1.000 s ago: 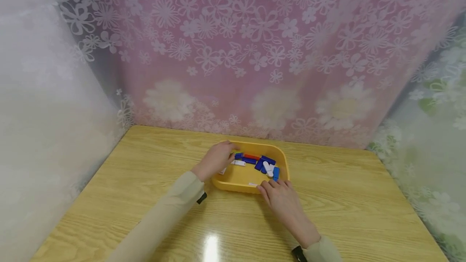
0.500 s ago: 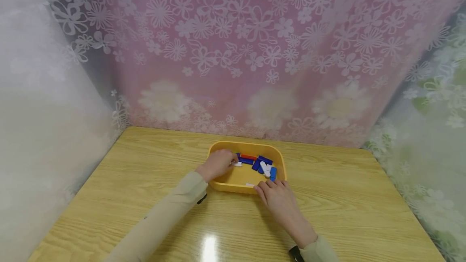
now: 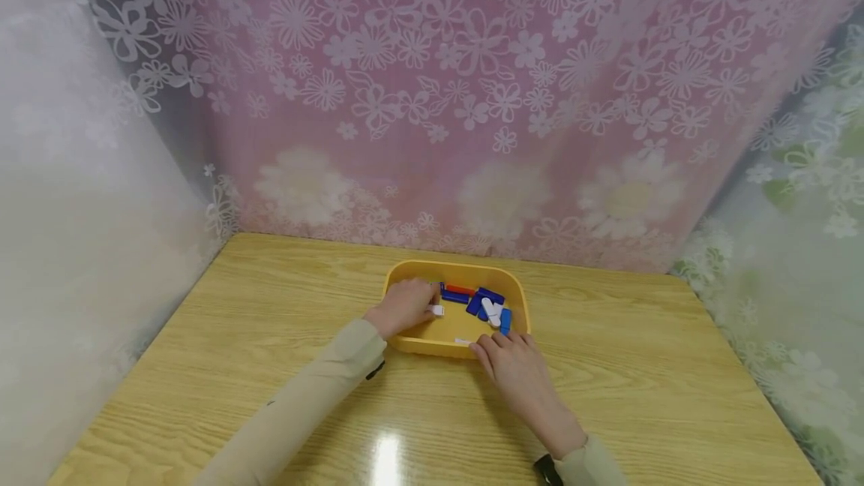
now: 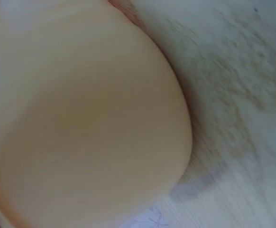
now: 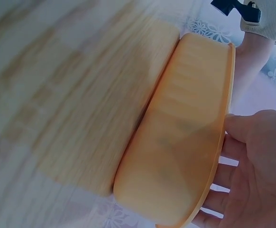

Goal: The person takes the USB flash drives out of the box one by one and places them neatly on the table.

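A yellow plastic bin (image 3: 432, 347) stands on the table, holding several small blue, white and red sticks that look like USB flash drives. My left hand (image 3: 403, 304) reaches into its left side, fingertips bent down around a white USB stick (image 3: 438, 310), which it seems to pinch; its fingertips are partly hidden. In the left wrist view only a large blurred patch of skin (image 4: 90, 114) shows. My right hand (image 3: 516, 373) holds the bin's near right rim. In the right wrist view, the fingers (image 5: 223, 175) hook over the bin's edge (image 5: 209, 180).
Dark blue sticks (image 3: 454, 297) and a red stick (image 3: 460, 289) lie along the far wall of the bin. A white rounded stick (image 3: 490, 311) lies on blue ones at the right. Floral curtains (image 3: 432, 96) surround the wooden table (image 3: 283, 283).
My left hand has moved from the bin's far left rim down into the bin, and the white stick beside it has shifted slightly toward me. My right hand stays on the rim.
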